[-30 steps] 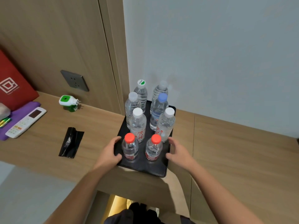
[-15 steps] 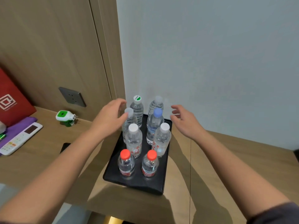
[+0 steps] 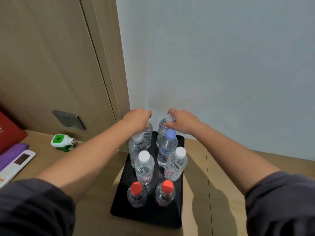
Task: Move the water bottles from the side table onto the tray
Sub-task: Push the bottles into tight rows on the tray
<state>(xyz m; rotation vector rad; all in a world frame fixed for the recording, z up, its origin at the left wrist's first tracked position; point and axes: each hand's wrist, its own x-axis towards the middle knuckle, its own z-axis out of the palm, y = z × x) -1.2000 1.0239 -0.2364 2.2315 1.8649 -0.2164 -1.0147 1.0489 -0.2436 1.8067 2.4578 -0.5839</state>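
Observation:
A black tray [image 3: 179,217] lies on the wooden side table with several clear water bottles standing on it in two columns. Two red-capped bottles [image 3: 136,195] stand at the front, two white-capped ones [image 3: 144,169] behind them, then a blue-capped bottle [image 3: 167,147] and a white-capped one. My left hand [image 3: 137,119] is closed over the cap of the far left bottle [image 3: 148,133], hiding its cap. The neck of the far right bottle [image 3: 162,132] is pinched by my right hand [image 3: 182,120], just under its white cap.
A green and white plug-in device [image 3: 62,142] sits left of the tray under a wall socket [image 3: 69,120]. A white remote [image 3: 15,165] on a purple case and a red bag [image 3: 10,135] lie at far left. Wall stands right behind the tray.
Both hands left the tray's front corners, rose over the bottles, and have come down onto the tops of the two rear bottles. The camera moved closer.

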